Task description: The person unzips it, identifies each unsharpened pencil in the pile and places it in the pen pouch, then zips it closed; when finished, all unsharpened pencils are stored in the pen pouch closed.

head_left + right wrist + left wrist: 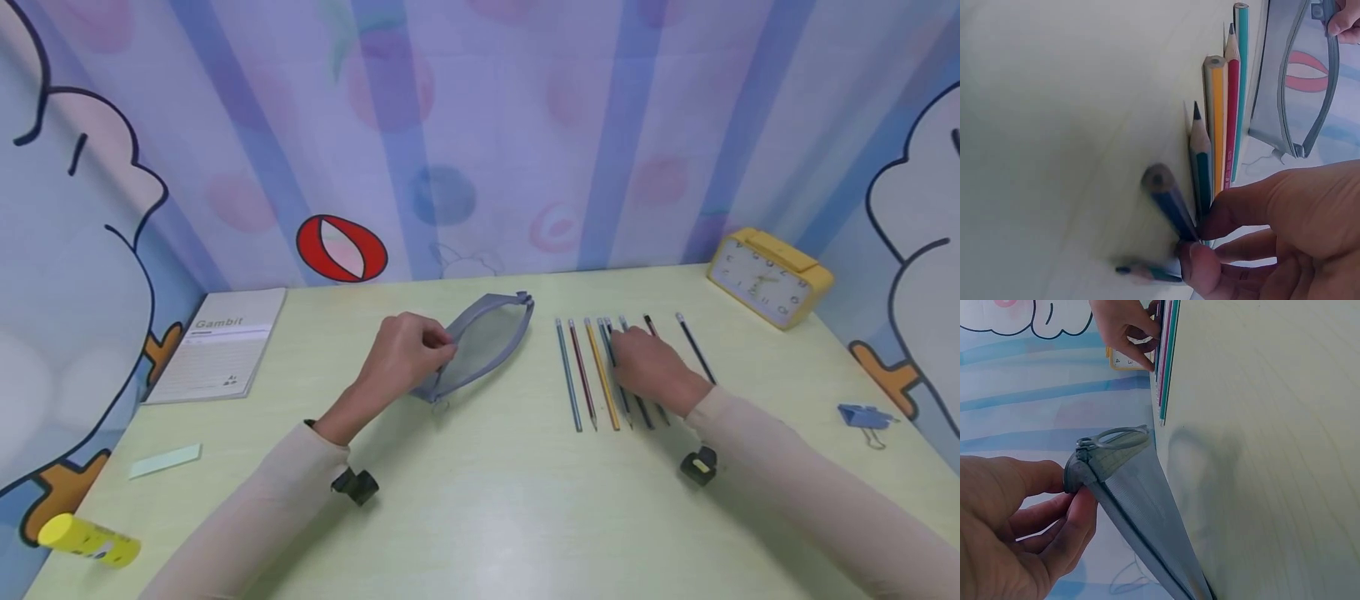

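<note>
My left hand (405,346) pinches the zipped rim of a grey-blue mesh pencil pouch (486,340) between thumb and fingers. The pouch's mouth gapes, and a ring pull (1124,439) shows at one end in the left wrist view. To its right, several pencils lie side by side, among them a teal one (568,379), a red one (582,379) and a yellow one (603,379). Over the row, my right hand (651,367) pinches a dark blue pencil (1171,203), its blunt end tilted toward the right wrist camera. A dark green pencil (1200,156) lies beside it.
A yellow alarm clock (768,282) stands at the back right, with a blue binder clip (864,417) nearer the right edge. On the left are a notepad (217,354), a pale green strip (166,461) and a yellow cylinder (90,540). A patterned curtain backs the table.
</note>
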Tool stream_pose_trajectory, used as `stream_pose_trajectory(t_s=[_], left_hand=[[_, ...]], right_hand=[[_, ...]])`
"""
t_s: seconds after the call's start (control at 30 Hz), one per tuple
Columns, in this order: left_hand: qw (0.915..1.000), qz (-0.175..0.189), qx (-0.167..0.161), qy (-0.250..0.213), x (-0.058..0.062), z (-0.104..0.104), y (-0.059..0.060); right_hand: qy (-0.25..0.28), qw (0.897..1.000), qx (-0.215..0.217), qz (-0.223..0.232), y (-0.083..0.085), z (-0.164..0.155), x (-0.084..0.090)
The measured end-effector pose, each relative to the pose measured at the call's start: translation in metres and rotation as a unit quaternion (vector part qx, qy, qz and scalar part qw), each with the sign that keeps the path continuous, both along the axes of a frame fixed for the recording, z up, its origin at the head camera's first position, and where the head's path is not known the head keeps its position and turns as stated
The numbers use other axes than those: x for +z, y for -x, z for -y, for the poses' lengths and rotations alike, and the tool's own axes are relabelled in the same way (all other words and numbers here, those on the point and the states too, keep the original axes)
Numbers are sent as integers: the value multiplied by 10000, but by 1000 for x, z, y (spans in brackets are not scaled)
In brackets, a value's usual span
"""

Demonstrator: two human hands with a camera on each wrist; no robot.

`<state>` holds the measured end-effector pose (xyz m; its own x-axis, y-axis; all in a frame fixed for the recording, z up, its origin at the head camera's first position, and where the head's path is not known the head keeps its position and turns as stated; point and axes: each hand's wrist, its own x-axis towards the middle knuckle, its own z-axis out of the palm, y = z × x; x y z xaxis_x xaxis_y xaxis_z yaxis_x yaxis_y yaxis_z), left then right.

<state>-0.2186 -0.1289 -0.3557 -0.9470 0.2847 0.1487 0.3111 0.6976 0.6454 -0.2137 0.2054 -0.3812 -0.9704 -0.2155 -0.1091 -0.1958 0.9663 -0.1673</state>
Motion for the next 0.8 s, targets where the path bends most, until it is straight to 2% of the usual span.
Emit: stream_pose_trajectory(t_s=[0.5,0.8], left_hand=[[10000,-2,-10,-7,1,-1,-1],[10000,10,-19,-24,1,0,-1]], right_hand=[[-85,9998,-146,91,2,1,1],[674,9969,-359,199,3,-5,10]])
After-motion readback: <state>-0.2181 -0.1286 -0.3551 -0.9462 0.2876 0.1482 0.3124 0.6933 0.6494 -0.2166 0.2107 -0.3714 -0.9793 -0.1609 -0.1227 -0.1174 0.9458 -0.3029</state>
